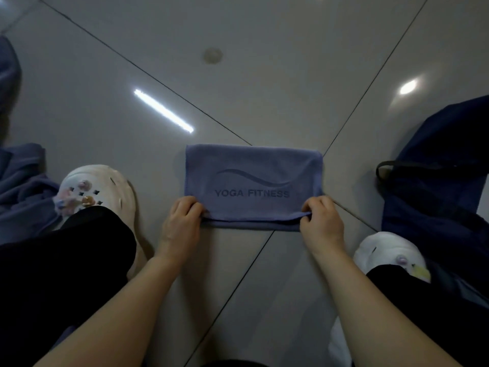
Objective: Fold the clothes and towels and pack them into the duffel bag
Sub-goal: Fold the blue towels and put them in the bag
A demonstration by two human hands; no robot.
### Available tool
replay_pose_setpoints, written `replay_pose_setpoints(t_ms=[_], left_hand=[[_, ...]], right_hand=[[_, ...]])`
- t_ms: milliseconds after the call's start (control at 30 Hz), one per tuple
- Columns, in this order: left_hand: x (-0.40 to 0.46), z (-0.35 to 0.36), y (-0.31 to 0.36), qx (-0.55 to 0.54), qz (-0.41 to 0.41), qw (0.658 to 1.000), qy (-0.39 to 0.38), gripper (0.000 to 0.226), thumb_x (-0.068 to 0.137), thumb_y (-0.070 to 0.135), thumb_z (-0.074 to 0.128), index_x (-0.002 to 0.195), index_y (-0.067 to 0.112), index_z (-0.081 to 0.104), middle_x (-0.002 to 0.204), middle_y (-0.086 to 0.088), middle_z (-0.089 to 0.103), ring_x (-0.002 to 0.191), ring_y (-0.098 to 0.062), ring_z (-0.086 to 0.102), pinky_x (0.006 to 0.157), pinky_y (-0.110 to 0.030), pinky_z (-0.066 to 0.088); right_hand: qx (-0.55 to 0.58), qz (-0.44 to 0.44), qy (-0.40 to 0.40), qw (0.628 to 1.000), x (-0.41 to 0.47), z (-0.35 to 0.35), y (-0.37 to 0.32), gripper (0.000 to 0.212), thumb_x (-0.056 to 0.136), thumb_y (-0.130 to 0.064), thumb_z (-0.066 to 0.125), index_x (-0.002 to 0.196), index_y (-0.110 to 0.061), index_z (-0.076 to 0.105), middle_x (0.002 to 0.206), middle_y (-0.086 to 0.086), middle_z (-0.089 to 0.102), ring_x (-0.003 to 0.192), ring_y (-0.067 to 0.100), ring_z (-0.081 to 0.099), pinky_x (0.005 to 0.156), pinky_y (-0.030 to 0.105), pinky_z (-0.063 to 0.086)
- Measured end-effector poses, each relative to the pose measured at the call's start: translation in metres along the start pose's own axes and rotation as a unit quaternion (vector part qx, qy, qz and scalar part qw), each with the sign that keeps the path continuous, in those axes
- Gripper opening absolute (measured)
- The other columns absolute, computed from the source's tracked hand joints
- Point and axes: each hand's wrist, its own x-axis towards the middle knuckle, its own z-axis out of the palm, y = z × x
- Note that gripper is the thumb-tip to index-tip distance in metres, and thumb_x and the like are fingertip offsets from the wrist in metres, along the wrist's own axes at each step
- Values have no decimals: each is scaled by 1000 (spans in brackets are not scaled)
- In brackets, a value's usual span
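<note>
On the tiled floor (264,75) lies 1 folded towel (254,181), printed YOGA FITNESS. 2 hands hold its near edge: the left hand (181,226) and right hand (321,226) each pinch a corner, fingertips hidden under the cloth. Right of it, 1 dark bag (444,165) is cut off by the frame. At far left, purple cloth (23,186) is bunched, its count unclear. 2 white clogs show.

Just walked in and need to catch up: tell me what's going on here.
A person crouched on the tiled floor is folding a purple towel printed YOGA FITNESS. The left hand and right hand each pinch a near corner of it. A dark blue duffel bag sits to the right, and more purple fabric lies unfolded at left.
</note>
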Motion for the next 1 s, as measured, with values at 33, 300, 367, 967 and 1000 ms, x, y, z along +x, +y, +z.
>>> replay_pose_setpoints(t_ms=[33,300,367,967,1000], left_hand=[[0,1,0,-1,0,1000,8,24,80,17,41,80,3,60,94,-16,59,89,-25,46,63,-35,49],[0,-8,-10,-20,68,997,-1,14,78,13,39,88,12,48,97,-10,52,88,-26,44,72,-34,42],[0,-10,-9,29,91,995,-2,19,78,11,40,83,5,57,94,-15,60,91,-27,46,65,-37,51],[-17,-19,-9,174,154,973,0,19,79,20,48,97,24,52,88,-5,65,69,-29,62,62,-37,45],[-15,-22,-5,183,152,971,1,13,80,24,53,92,24,57,87,-4,66,69,-29,62,71,-39,41]], right_hand=[[-2,-6,-2,1000,1,-1,0,12,78,6,56,87,-1,62,101,19,55,89,37,53,66,31,28],[13,-76,6,997,-17,-2,11,15,70,12,61,79,-1,58,90,20,53,71,37,54,59,38,42],[-4,-92,6,996,-16,3,14,18,65,14,63,75,0,61,86,20,56,70,39,55,55,40,45],[-163,-45,42,985,-30,-4,23,31,66,-11,57,92,-13,73,83,17,62,67,38,57,67,44,44],[-160,-32,41,986,-28,-8,15,32,65,-17,51,88,-14,73,84,16,63,72,38,57,71,43,42]])
